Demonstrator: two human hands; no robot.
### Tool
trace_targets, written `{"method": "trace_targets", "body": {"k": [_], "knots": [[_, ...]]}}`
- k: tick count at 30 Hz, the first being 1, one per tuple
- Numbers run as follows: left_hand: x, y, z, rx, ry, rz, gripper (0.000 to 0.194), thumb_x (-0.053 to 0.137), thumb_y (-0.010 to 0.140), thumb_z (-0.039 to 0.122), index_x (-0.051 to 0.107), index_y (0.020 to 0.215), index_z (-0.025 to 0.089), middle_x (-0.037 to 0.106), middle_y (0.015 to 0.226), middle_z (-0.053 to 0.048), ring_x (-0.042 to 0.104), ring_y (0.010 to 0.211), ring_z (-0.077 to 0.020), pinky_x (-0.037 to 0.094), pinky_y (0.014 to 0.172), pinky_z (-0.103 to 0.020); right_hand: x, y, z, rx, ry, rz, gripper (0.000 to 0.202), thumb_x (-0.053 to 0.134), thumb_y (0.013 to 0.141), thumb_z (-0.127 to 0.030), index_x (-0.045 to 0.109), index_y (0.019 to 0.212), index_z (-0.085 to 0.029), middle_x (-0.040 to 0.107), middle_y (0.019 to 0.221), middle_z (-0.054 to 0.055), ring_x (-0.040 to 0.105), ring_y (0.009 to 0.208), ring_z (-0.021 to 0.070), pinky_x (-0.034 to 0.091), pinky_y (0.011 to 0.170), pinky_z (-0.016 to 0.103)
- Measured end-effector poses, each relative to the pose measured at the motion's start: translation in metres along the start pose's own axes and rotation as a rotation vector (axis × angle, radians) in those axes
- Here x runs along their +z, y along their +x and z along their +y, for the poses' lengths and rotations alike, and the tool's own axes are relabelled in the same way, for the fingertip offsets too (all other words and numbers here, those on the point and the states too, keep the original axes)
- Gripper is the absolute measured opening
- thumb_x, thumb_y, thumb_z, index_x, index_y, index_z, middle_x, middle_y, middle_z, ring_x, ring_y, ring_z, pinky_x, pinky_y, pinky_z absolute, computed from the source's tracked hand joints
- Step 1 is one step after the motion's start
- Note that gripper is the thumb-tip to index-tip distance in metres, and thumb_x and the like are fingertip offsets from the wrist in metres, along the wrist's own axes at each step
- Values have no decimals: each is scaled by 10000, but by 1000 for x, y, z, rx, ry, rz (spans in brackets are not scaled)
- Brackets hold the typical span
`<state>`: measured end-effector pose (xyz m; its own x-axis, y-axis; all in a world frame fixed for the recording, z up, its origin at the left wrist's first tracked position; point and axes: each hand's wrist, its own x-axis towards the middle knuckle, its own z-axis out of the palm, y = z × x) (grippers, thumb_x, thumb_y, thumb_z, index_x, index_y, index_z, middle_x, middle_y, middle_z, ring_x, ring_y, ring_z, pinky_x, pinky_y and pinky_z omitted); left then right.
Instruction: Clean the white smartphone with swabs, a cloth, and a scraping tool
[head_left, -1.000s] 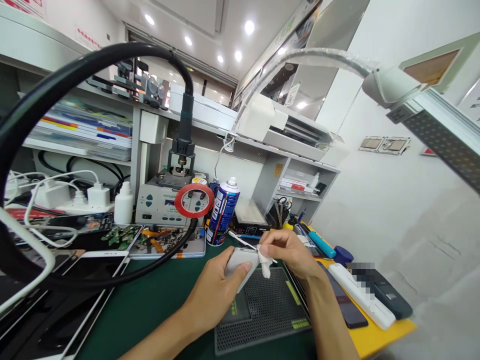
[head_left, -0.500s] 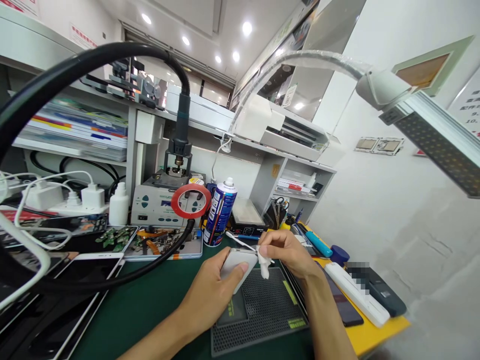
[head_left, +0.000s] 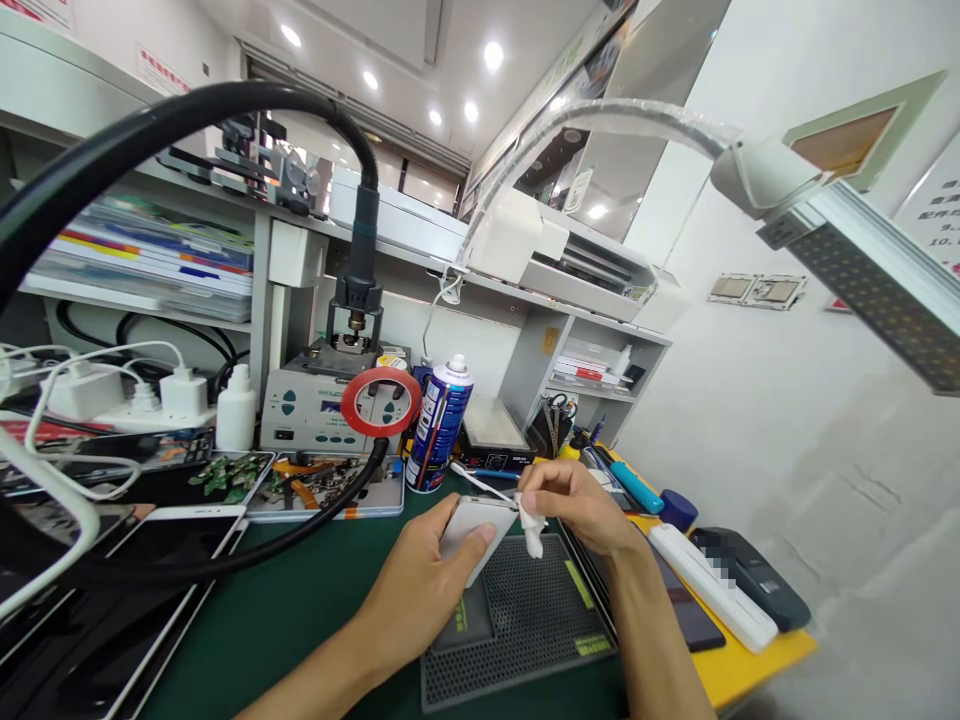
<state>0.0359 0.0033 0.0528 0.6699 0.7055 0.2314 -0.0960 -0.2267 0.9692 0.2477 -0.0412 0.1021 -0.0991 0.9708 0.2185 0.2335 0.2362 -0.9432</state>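
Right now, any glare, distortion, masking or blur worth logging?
Head view: ceiling lights burn out to white; head view: wide-angle look, grey shelf slanting; head view: pixelated patch over part of the dark case; head view: left hand and right hand reasonably sharp.

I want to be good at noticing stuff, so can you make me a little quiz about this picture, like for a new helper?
1. True or false: the right hand pinches a crumpled white wipe.

2. Choose one. What does the left hand hold?
A) a spray can
B) a pale flat device
C) a lamp

3. Fill in the missing word: the ring in front of the grey machine is coloured ____.

Key:
1. True
2. B
3. red
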Motion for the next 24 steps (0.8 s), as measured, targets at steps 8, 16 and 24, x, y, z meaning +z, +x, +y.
{"method": "trace_targets", "body": {"k": [8, 16, 24], "knots": [[-1, 1, -1, -11, 7, -11, 355, 474, 906, 522, 590, 988, 197, 615, 876, -25, 562, 768, -172, 431, 685, -258, 1, 0, 0, 7, 17, -3, 182, 754, 747, -278, 653, 681, -143, 617, 694, 25, 523, 625, 123, 385, 582, 244], [-1, 0, -3, 4, 11, -3, 352, 480, 904, 502, 597, 1001, 184, 645, 905, -45, 579, 793, -190, 441, 694, -265, 5, 1, -1, 3, 52, 16, 210, 764, 746, -304, 650, 680, -140, 626, 695, 31, 540, 622, 126, 403, 584, 243], [0, 0, -1, 5, 6, 0, 351, 492, 895, 494, 616, 1013, 187, 653, 894, -42, 577, 786, -190, 443, 686, -258, 6, 1, -2, 4, 23, 22, 234, 773, 740, -330, 652, 665, -144, 630, 689, 29, 534, 611, 120, 416, 576, 241]]}}
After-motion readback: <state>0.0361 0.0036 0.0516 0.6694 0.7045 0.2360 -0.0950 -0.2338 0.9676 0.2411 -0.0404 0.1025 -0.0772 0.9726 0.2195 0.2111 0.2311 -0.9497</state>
